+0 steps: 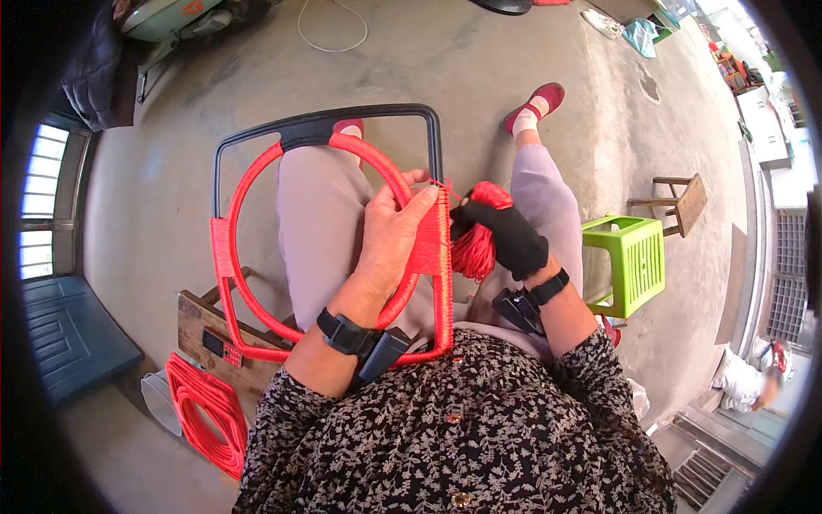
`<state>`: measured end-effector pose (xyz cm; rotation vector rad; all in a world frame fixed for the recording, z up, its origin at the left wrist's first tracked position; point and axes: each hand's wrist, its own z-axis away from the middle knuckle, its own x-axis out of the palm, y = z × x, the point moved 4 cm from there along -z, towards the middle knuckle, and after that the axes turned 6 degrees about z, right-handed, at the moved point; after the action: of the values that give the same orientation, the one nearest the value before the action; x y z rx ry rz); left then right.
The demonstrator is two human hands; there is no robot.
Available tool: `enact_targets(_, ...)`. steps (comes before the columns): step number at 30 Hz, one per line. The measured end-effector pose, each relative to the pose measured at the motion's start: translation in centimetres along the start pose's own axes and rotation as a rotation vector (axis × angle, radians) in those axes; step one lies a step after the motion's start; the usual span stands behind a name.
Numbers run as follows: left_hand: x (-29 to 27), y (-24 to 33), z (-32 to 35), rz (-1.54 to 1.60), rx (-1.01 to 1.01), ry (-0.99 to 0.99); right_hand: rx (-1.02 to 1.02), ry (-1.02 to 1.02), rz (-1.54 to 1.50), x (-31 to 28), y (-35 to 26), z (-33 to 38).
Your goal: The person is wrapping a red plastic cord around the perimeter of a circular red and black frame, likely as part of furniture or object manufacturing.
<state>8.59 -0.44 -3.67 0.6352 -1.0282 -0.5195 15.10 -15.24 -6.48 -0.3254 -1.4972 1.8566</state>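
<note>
A rectangular frame with a round ring inside [306, 133] rests over my lap. Red cord wraps its lower part, its ring and part of its sides; the top bar and upper sides are bare black. My left hand [387, 230], ungloved, grips the right side where the ring meets the upright, thumb lying on the red windings. Just right of that upright, my right hand [514, 242] in a black glove is closed round a bundle of red cord [474, 256], whose loose strands hang below the fingers. Some of the right fingertips are hidden behind the cord.
On my left stands a wooden bench [195, 324] with a red phone [221, 346] on it. Below it, several red-wrapped frames [205, 411] lean by a pale bucket [161, 396]. A green plastic stool [644, 265] and a small wooden stool [687, 206] are at right.
</note>
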Motion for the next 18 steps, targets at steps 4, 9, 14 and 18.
enact_targets(4, 0.3, 0.3, 0.6, 0.101, -0.117, -0.017, -0.011, 0.224, -0.444, -0.2, -0.7, 1.3)
enact_targets(9, -0.1, -0.4, 0.5, 0.080, -0.107, -0.105, -0.149, 0.035, -0.797, 0.0, -3.4, -0.7)
enact_targets(14, 0.8, -0.3, 0.6, 0.087, -0.101, -0.039, 0.028, 0.196, -0.340, 0.4, -3.4, -2.1)
enact_targets(18, 0.5, -0.2, 0.7, 0.076, -0.106, -0.025, 0.079, 0.108, -0.026, 1.1, -5.1, -1.4)
